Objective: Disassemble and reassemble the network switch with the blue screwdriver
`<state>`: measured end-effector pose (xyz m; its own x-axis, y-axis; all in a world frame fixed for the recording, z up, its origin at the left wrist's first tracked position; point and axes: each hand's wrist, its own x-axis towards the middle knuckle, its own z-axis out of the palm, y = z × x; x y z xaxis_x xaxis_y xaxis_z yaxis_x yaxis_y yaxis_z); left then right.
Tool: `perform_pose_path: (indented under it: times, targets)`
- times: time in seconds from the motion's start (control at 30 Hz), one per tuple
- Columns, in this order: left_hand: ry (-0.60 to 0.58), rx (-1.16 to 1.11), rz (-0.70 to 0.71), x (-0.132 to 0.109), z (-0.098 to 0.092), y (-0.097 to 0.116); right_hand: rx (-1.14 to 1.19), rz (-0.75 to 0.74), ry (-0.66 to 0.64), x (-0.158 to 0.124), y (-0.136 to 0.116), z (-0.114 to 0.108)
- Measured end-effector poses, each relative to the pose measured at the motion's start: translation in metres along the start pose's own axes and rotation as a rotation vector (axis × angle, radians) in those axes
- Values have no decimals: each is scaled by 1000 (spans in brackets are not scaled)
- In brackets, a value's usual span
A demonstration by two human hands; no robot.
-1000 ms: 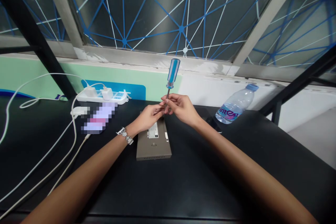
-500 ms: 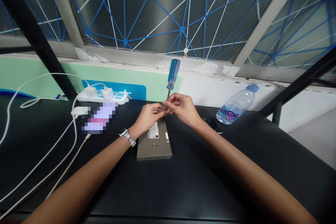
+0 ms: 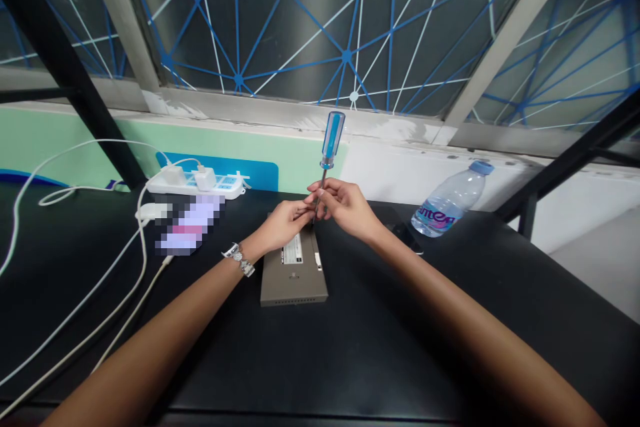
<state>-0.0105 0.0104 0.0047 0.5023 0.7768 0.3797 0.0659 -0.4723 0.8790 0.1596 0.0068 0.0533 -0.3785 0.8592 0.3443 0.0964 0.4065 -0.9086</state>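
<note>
A screwdriver [image 3: 332,139] with a clear blue handle stands almost upright, tip down over the far end of a grey metal box [image 3: 294,272] lying flat on the black table [image 3: 380,340]. My right hand [image 3: 345,205] pinches its steel shaft low down, fingers closed round it. My left hand [image 3: 283,223], with a watch on the wrist, meets it from the left and its fingertips are closed on the shaft near the tip. The tip itself is hidden behind my fingers.
A plastic water bottle [image 3: 450,200] lies on its side at the right. A white power strip [image 3: 199,183] with plugs sits at the back left, its white cables [image 3: 80,307] trailing over the table's left. A small dark object [image 3: 409,237] lies beside my right wrist.
The screwdriver has tilted slightly and its handle shifted a little; my fingers have shifted on the shaft. The box and the other things have stayed put.
</note>
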Motion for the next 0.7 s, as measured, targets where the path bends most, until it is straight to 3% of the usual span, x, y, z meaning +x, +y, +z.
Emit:
perform_pose_path:
  times: [0.13, 0.3, 0.4, 0.57, 0.7]
  targets:
    - [54, -36, -20, 0, 2, 0, -59, -11, 23, -1, 1, 1]
    - [168, -30, -55, -2, 7, 1, -235, -58, 159, -3, 5, -2]
    - [215, 19, -43, -3, 8, 1, -223, -56, 152, -3, 5, -3]
    - [200, 32, -18, -3, 4, 1, -219, -90, 93, -3, 3, -3]
    - [146, 87, -15, -3, -3, 7, -232, -114, 129, -3, 2, -6]
